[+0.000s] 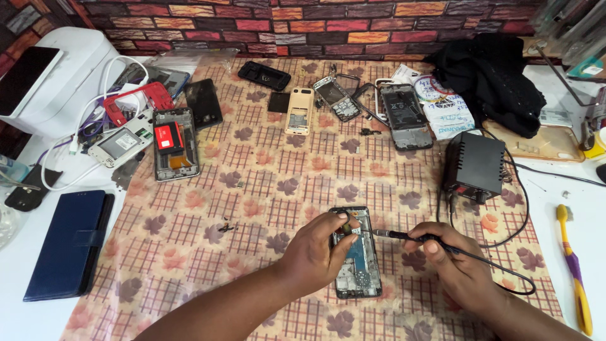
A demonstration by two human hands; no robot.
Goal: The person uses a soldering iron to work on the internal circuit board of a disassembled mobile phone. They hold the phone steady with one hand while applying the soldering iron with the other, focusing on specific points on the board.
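Note:
An opened phone (362, 278) lies back-up on the patterned cloth (265, 189), its circuit board exposed. My left hand (319, 249) rests on the phone's left side, fingertips pinched at its top, perhaps on a thin wire or small part. My right hand (451, 265) grips a black soldering iron (404, 235) like a pen, its tip pointing left at the phone's upper edge. The iron's cable runs back to the black soldering station (475, 165).
Several dismantled phones and parts lie at the far side, among them an open phone with a red piece (174, 143) and a phone frame (405, 116). A blue wallet case (71, 243) lies left, a toothbrush (573, 265) right, a black cloth (489, 79) at back right.

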